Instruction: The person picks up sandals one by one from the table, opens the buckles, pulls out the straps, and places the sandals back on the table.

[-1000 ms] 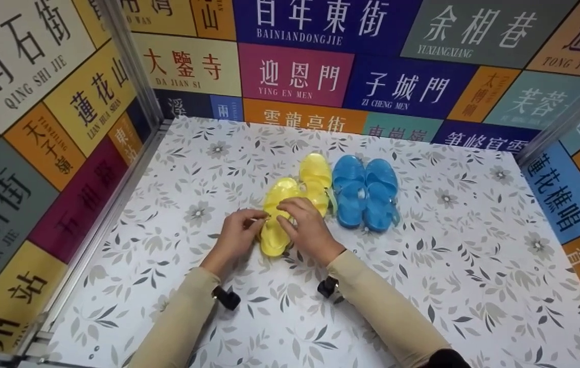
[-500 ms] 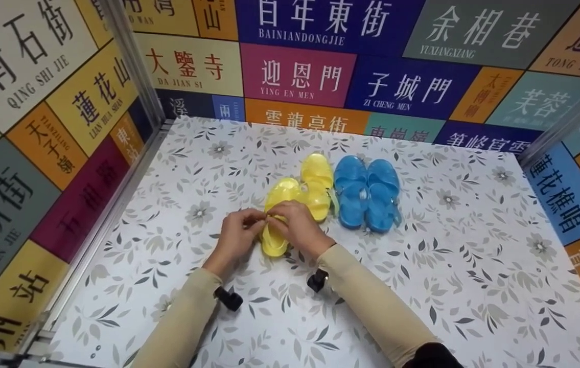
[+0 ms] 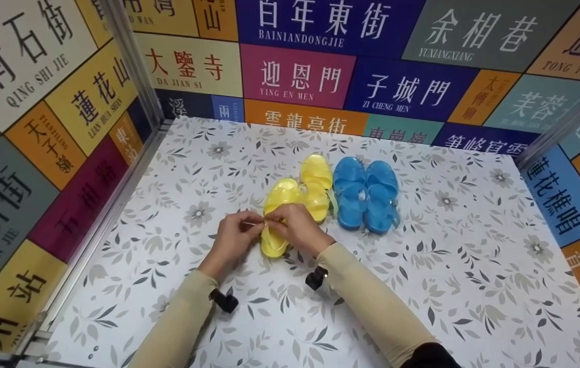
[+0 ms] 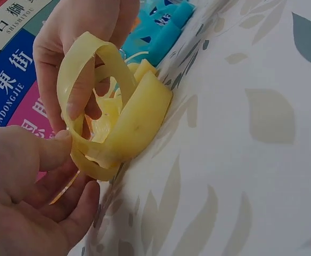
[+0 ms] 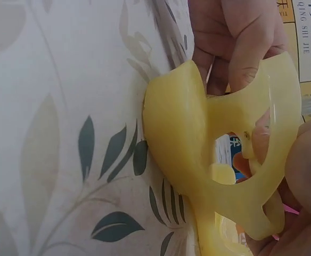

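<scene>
Walls [image 3: 297, 74] of coloured panels, lettered in Chinese characters and Latin capitals, rise on 3 sides of the tabletop [image 3: 448, 276], which is white with grey leaves and flowers. From the near side, 2 arms in beige sleeves [image 3: 371, 301] reach across it; a dark band of cloth [image 3: 430, 356] covers the upper end of the right sleeve.

On the middle of the tabletop, 2 blue sandals [image 3: 349, 174] lie side by side, heels toward the person. Just to their left lies the farther yellow sandal [image 3: 315, 168], pointing the same way. The nearer yellow sandal [image 3: 282, 191] sits left of that and closer to the person, sole down, its toe angled slightly to the right.

The hands are at this nearer sandal, both clamped on its strap [image 4: 70, 69]. The right hand [image 3: 300, 230] reaches over the sandal and pinches the strap; the left hand [image 3: 236, 237] pinches it from the outer side. Their fingertips meet closely there; whether they touch each other I cannot tell. The strap stands up in a loop above the heel.

Each wrist carries 1 small black device [image 3: 224, 301].
</scene>
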A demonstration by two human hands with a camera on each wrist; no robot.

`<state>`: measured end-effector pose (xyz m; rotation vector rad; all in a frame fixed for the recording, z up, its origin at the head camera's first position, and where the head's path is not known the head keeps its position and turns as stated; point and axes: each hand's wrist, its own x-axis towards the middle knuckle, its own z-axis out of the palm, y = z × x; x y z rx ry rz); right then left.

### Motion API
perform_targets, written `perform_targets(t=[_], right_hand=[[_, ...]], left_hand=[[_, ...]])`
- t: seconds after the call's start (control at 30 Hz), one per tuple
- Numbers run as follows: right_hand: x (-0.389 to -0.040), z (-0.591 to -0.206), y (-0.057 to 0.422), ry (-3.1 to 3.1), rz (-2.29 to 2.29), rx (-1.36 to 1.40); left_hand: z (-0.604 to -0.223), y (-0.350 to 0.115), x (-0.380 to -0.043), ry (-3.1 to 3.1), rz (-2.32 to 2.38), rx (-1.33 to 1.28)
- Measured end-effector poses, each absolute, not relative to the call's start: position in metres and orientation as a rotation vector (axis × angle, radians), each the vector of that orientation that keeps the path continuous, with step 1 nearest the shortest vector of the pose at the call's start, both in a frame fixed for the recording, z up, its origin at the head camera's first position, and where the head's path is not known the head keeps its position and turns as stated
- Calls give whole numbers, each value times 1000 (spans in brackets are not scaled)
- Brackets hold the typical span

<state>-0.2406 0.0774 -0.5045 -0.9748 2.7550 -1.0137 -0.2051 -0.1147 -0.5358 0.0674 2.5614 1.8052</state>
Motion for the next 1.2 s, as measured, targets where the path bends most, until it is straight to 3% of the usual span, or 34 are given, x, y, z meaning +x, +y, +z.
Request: perform_targets(t=[0.6, 1.2], right_hand=[[-241, -503, 75, 2691, -1138, -817], [-239, -499, 78, 2625, -1103, -640]], left_hand=[[-541, -118, -203, 2594, 1845, 201], [-539, -118, -199, 2537, 1801, 97]])
